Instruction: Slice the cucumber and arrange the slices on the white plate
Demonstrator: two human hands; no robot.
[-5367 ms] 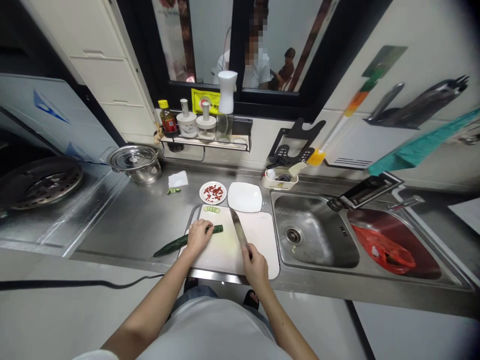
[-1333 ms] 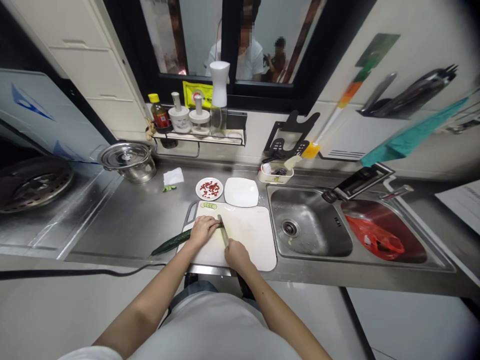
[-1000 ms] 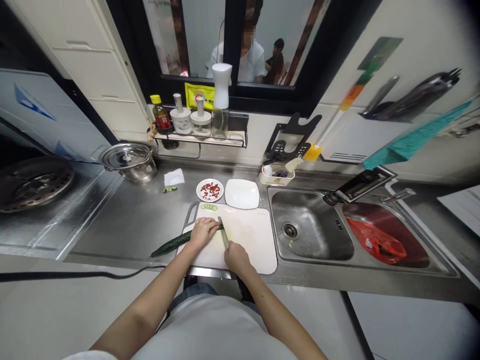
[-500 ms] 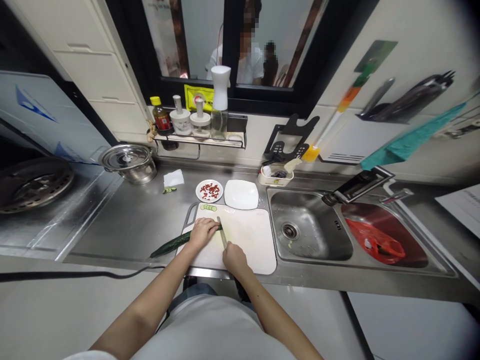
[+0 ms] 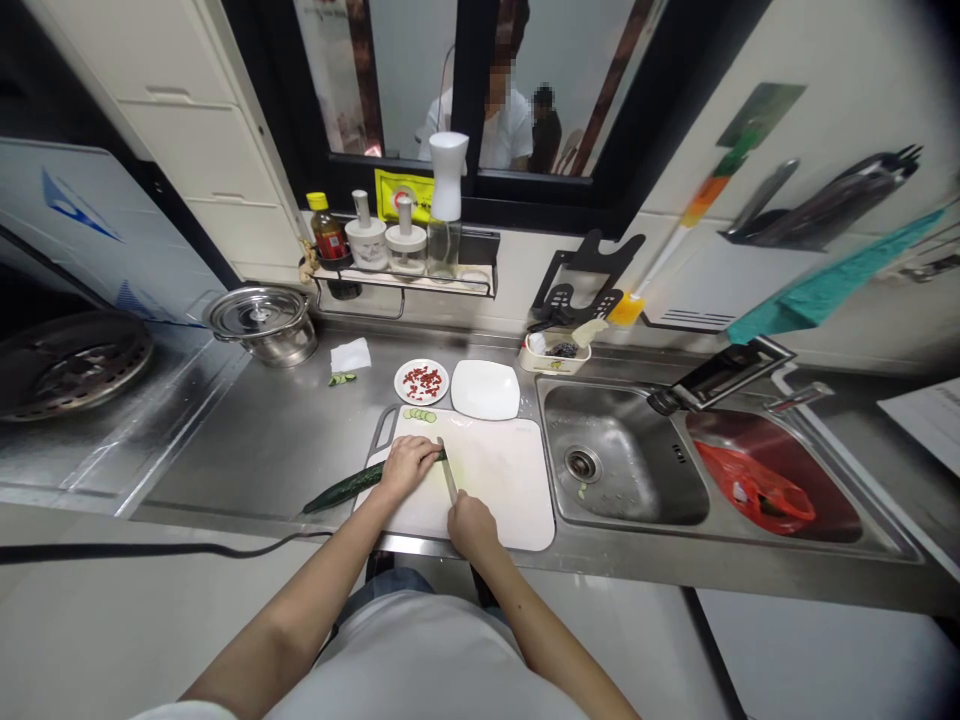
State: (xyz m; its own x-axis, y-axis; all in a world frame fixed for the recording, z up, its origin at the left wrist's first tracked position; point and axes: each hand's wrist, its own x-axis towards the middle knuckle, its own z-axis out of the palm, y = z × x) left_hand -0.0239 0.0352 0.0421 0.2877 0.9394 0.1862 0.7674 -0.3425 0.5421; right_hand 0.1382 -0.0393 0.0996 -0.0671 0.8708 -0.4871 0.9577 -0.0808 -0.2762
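A long dark green cucumber (image 5: 341,492) lies across the left part of a white cutting board (image 5: 506,500), its far left end hanging past the board. My left hand (image 5: 407,467) is closed over it near the cut end. In my right hand (image 5: 472,525) is the handle of a kitchen knife (image 5: 448,474), whose blade stands at the cucumber's right end. Several cucumber slices (image 5: 419,414) lie overlapped in a row at the board's upper left. Behind the board sit a small plate of chopped red pieces (image 5: 422,381) and a white rectangular plate (image 5: 485,389).
To the right is a double sink (image 5: 626,450) with a red plastic bag (image 5: 756,488) in its far basin. A lidded steel pot (image 5: 261,325) stands at the back left beside the stove. Above the counter, a rack (image 5: 405,279) holds bottles and jars.
The view has shifted slightly, so everything sits a little further right. Both hands keep their holds on the cucumber and the knife, with hardly any movement.
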